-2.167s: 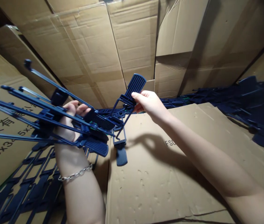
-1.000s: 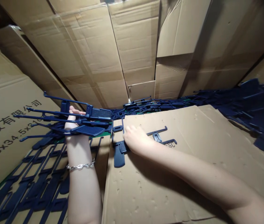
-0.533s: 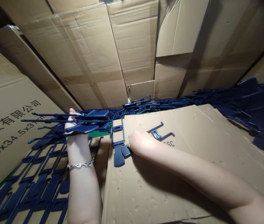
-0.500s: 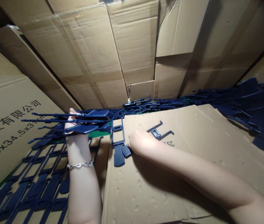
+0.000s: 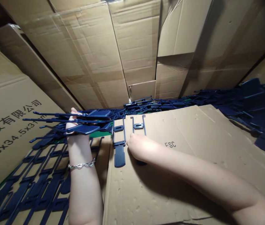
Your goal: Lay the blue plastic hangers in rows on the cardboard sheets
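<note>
A silver chain bracelet [image 5: 82, 165] is worn on the left wrist, and dark-blue frames in rows [image 5: 45, 184] are seen beside it. On the flat brown cardboard [image 5: 169, 193], a dark-blue plastic frame with a ribbed paddle [image 5: 119, 156] is laid flat; just right of it, a similar dark-blue frame [image 5: 138, 126] is partly covered by the right hand [image 5: 139, 146], whose fingertip closure cannot be told. A loose bundle of dark-blue frames [image 5: 85, 128] is held in the curled left hand [image 5: 72, 126]. Beyond, tangled dark-blue pieces [image 5: 247, 106] are backed by tall brown cartons [image 5: 87, 47].
</note>
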Motion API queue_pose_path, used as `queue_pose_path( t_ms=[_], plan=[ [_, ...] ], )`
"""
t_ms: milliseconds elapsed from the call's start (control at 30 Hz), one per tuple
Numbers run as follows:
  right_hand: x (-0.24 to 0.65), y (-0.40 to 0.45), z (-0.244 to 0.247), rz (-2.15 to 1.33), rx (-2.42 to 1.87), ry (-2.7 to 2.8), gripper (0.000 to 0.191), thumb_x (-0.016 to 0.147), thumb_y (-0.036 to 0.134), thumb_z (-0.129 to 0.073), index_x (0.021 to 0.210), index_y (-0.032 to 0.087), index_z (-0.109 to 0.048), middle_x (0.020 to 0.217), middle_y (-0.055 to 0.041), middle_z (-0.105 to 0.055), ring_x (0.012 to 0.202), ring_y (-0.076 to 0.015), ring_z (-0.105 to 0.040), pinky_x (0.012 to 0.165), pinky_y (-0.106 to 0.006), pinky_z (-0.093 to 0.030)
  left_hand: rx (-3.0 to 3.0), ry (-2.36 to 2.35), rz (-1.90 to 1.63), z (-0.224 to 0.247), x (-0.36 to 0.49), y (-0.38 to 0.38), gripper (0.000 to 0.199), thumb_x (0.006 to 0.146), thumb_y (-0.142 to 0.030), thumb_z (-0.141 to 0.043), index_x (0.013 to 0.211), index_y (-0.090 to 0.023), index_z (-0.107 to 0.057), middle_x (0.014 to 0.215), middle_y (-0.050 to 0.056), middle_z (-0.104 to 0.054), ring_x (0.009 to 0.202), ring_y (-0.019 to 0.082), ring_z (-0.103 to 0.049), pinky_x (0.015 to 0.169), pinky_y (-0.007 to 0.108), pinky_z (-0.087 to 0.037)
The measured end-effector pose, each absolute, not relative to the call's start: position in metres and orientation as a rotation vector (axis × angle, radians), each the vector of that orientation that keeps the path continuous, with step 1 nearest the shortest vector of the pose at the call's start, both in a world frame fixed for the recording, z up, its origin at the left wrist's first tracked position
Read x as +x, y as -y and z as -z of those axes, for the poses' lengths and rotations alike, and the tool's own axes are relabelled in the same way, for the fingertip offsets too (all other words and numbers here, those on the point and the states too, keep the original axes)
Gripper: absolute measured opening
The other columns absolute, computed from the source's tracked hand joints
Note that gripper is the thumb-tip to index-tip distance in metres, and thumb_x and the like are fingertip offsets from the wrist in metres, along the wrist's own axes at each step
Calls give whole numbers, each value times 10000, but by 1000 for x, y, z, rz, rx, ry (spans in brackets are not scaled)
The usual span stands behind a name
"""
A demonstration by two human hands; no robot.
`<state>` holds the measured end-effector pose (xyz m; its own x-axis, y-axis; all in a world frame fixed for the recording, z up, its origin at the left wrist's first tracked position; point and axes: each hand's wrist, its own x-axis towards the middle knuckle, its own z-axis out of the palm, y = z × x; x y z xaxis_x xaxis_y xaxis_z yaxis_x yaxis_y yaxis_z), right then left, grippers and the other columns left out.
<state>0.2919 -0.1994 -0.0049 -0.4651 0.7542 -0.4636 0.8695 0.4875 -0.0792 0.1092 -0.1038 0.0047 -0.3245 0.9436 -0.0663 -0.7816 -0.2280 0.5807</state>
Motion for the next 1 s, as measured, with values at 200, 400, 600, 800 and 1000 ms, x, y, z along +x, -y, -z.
queue_pose_path(
  t_ms=[200,400,600,800,1000],
  plan=[
    [289,203,10,461,1388,-2471,352,772,14,-481,1094,67,-615,1084,-184,-563,977,-245,-582,812,-358,-512,262,-595,-1811,-1,113,103,224,940,-192,-339,842,-154,-538,505,-78,-520,451,49,-523,589,167,-467],
    [291,189,32,452,1447,-2639,315,839,133,-407,1046,48,-629,1009,-180,-584,920,-241,-594,765,-331,-492,373,-503,-1713,-3,129,119,238,958,-211,-332,937,-158,-563,478,-83,-448,416,38,-442,511,151,-420],
    [311,174,14,715,1363,-2562,375,813,308,-472,1115,127,-603,1070,-142,-615,940,-245,-583,694,-304,-465,546,-333,-1446,-6,145,145,154,922,-198,-439,1009,-157,-560,602,-50,-527,562,40,-521,613,134,-462],
    [337,148,-2,1084,1871,-2774,277,853,199,-369,927,146,-631,941,-70,-660,779,-126,-588,642,-195,-422,680,-535,-1328,-5,159,144,125,886,-232,-508,950,-189,-606,584,-59,-516,508,43,-520,530,155,-460],
    [338,144,-1,2173,1885,-2687,380,875,457,-407,976,130,-572,840,-54,-625,521,-50,-524,476,-153,-415,811,-636,-1179,4,171,140,183,809,-262,-619,977,-189,-620,624,-38,-549,496,73,-540,491,203,-487]
  ],
)
